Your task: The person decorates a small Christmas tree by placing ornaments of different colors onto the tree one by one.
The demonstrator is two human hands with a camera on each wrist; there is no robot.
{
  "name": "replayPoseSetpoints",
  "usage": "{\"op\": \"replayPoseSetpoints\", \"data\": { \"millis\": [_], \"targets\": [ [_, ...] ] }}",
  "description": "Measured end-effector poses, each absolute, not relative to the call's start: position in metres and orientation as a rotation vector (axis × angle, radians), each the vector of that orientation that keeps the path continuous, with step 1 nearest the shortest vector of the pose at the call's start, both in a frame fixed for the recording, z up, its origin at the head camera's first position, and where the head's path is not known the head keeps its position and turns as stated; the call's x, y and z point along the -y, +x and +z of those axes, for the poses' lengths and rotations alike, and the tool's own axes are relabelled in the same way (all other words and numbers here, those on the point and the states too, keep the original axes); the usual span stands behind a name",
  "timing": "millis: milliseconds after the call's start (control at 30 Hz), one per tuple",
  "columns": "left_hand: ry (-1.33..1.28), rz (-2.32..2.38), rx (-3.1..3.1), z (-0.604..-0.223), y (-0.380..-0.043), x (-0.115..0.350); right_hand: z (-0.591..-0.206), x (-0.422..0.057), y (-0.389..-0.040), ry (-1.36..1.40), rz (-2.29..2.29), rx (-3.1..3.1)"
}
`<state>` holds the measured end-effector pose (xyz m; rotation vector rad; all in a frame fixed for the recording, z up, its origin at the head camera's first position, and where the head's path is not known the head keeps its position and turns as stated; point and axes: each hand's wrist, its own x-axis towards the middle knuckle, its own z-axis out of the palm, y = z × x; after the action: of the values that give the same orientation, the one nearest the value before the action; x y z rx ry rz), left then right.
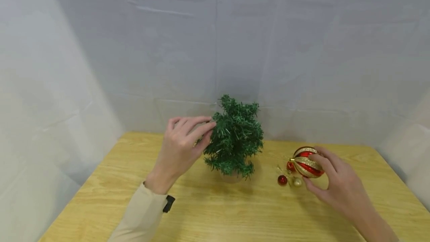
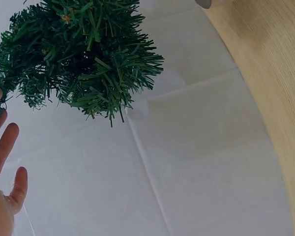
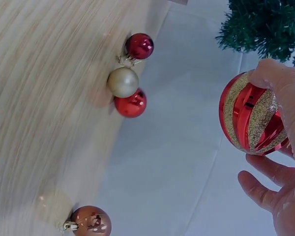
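A small artificial Christmas tree [image 1: 235, 137] stands upright on the table. At its left side my left hand [image 1: 183, 143] pinches a branch tip [image 2: 2, 101] between thumb and forefinger, the other fingers spread. My right hand [image 1: 344, 184] holds a large red bauble [image 1: 307, 162] with gold glitter stripes, thumb and fingers around its sides. Its gold cap points left, toward the tree. Below the bauble lie a dark red ball [image 1: 282, 180], a pearly ball [image 1: 297, 182] and a brighter red ball [image 3: 131, 103], close together.
A copper-brown ball [image 3: 92, 221] lies apart from the small cluster in the right wrist view. The wooden table [image 1: 215, 216] ends at a pale fabric backdrop [image 1: 188, 59], which also rises at both sides.
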<state>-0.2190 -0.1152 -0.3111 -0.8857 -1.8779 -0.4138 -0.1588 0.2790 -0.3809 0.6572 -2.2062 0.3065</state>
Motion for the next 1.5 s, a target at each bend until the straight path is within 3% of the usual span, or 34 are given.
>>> {"op": "replayPoseSetpoints", "data": {
  "millis": [1500],
  "targets": [
    [-0.945, -0.468, 1.838, -0.313, -0.224, 0.118, -0.358, -0.230, -0.134, 0.751, 0.311, 2.008]
  ]
}}
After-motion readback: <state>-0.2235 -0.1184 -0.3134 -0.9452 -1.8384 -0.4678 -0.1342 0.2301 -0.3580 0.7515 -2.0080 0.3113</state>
